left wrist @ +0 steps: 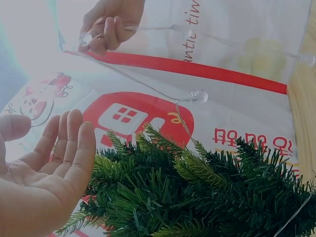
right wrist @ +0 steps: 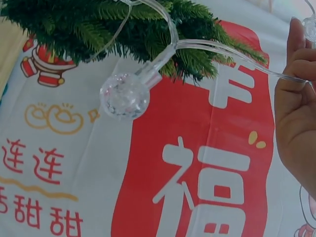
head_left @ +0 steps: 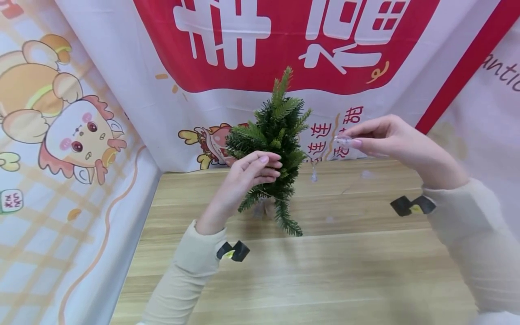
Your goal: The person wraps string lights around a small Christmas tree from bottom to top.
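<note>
A small green artificial Christmas tree (head_left: 280, 122) stands on the wooden table. My left hand (head_left: 253, 171) is against its left side, fingers extended over the branches; the left wrist view shows this palm (left wrist: 54, 182) facing up with nothing in it. To the right of the tree, my right hand (head_left: 392, 137) pinches the string lights (head_left: 343, 140) at a clear bulb, held up in the air. From there the clear wire runs to the tree. Another faceted bulb (right wrist: 125, 96) hangs on that wire close to the branches, and one more bulb (head_left: 314, 175) dangles beside the tree.
Behind the tree hangs a white cloth (head_left: 227, 104) with a red printed panel and lettering. A cartoon-printed cloth (head_left: 81, 180) borders the left side. The wooden tabletop (head_left: 317, 275) reaches toward me, and loose bulbs (head_left: 367, 174) show to the right.
</note>
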Motion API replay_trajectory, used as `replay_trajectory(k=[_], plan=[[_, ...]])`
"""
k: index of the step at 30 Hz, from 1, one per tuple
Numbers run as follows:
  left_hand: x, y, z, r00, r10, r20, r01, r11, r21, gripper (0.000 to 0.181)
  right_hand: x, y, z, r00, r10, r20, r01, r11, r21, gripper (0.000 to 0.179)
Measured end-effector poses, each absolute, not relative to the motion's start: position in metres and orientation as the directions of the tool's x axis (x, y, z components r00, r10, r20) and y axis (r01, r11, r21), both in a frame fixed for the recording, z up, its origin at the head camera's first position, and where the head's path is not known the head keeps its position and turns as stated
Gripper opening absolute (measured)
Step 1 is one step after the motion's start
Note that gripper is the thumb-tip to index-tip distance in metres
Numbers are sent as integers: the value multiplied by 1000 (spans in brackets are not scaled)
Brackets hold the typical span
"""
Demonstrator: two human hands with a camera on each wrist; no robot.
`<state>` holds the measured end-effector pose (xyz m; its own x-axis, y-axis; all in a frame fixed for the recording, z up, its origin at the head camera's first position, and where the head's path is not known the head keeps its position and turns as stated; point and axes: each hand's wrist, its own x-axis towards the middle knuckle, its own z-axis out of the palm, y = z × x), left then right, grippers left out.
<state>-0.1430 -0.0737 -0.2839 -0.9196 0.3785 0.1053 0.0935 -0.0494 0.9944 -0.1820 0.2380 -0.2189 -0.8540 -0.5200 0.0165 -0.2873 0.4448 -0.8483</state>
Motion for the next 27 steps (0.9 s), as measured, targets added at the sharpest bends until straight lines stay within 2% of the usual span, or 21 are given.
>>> replay_trajectory(k=[5, 13, 17, 23, 27], plan=[[-147, -70, -286, -909, 405, 101, 90, -46, 995, 40, -186, 225, -220, -821, -568, 53, -310, 368, -876, 26], [-154, -58, -286, -863, 476, 169, 103, -162, 981, 50, -194, 212, -228, -768, -632, 102, -324, 245, -914, 27], [-155, -54, -285, -838, 515, 180, 93, -189, 978, 54, -195, 206, -232, -745, -662, 86, -297, 213, -931, 26], [-153, -53, -285, -845, 513, 152, 95, -135, 986, 60, -196, 200, -236, -724, -690, 24, -251, 231, -940, 23], [-152, -56, -287, -852, 498, 163, 143, -77, 987, 62, -197, 196, -237, -697, -717, -4, -237, 235, -943, 21]])
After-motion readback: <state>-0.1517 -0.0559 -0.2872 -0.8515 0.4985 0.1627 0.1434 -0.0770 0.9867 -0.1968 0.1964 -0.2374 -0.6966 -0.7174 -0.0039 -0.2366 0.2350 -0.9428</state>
